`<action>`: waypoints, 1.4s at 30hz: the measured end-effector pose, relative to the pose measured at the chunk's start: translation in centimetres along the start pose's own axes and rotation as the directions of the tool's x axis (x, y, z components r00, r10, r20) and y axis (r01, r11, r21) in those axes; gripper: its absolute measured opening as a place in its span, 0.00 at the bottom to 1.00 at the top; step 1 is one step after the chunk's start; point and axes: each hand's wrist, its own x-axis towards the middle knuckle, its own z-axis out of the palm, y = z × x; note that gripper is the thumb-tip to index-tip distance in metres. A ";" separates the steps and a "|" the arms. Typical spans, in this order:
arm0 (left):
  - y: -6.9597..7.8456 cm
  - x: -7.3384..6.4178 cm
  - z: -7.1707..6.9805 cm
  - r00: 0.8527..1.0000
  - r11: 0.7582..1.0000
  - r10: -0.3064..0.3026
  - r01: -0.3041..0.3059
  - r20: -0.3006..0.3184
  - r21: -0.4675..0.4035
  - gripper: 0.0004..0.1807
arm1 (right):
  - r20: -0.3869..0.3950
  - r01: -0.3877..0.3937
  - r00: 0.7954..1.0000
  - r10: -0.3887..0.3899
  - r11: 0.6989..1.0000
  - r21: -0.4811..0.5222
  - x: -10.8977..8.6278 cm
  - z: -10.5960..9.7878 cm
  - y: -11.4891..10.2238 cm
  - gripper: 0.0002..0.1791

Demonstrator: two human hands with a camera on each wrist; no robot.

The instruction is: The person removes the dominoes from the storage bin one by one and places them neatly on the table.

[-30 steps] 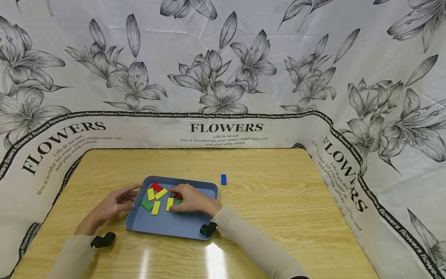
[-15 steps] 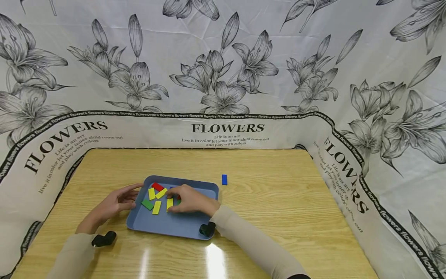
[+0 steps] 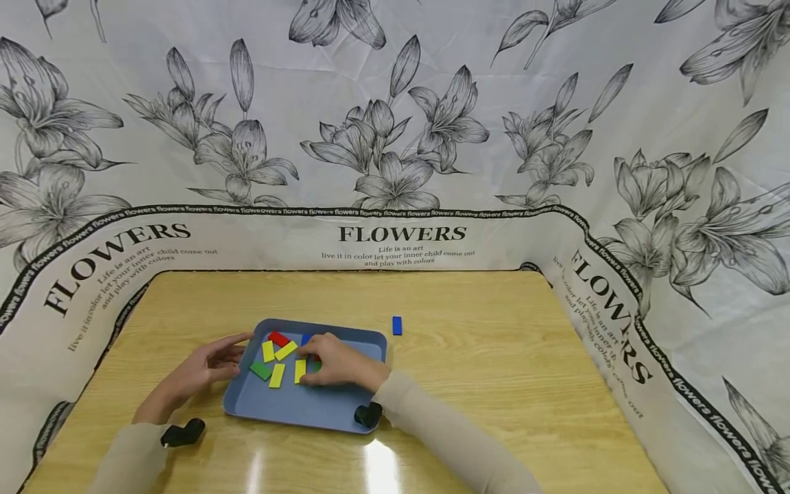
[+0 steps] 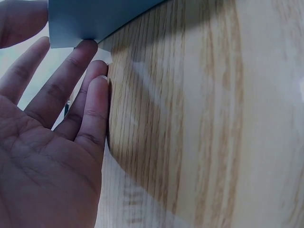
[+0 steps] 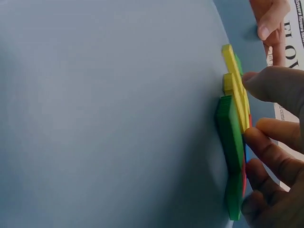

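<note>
In the head view, a blue-grey tray (image 3: 265, 405) holds several flat rectangular blocks in yellow, red, green and blue. My right hand (image 3: 336, 361) is over the tray's middle, pinching a yellow block (image 3: 300, 371) between thumb and index finger at its two ends. A blue block (image 3: 306, 339) and a green block (image 3: 317, 366) are partly hidden by that hand. Green blocks (image 5: 230, 135) lie close below its fingers in the right wrist view. My left hand (image 3: 206, 367) is at the tray's left side, its extended fingers touching the outer wall (image 4: 90, 21) in the left wrist view.
On the wooden table (image 3: 481, 384), a single blue block (image 3: 397, 325) lies beyond the tray's far right corner. Left of the right hand are a red block (image 3: 279, 339), another green block (image 3: 261, 370) and more yellow ones. A flower-printed cloth (image 3: 401, 158) surrounds the table's back and sides.
My right thumb and index finger have shifted slightly left and drawn in on the yellow block. The left hand stays at the tray. The head view has tilted a little.
</note>
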 end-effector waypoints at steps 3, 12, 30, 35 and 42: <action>-0.2 -0.2 0.1 1.000 1.000 0.011 -0.011 0.008 -0.018 0.37 | -0.015 0.003 1.000 -0.004 0.998 -0.064 -0.1 0.2 -0.2 0.26; -0.1 0.1 0.2 0.999 0.999 0.042 -0.042 0.015 -0.031 0.36 | -0.010 -0.009 1.000 0.008 0.992 -0.123 -0.3 0.0 -0.2 0.25; -0.3 0.0 0.3 1.000 0.998 0.012 -0.011 0.015 -0.061 0.37 | 0.003 -0.015 1.000 0.015 0.993 -0.118 -0.2 0.5 -0.6 0.26; -0.1 0.1 0.2 1.000 0.999 -0.006 0.006 0.005 -0.036 0.37 | 0.001 -0.016 1.000 0.016 0.993 -0.117 -0.2 0.6 -0.6 0.26; 0.1 0.2 0.3 1.000 0.999 -0.021 0.021 0.005 -0.040 0.38 | 0.002 -0.035 0.999 0.036 0.997 -0.075 -0.2 0.4 -0.3 0.26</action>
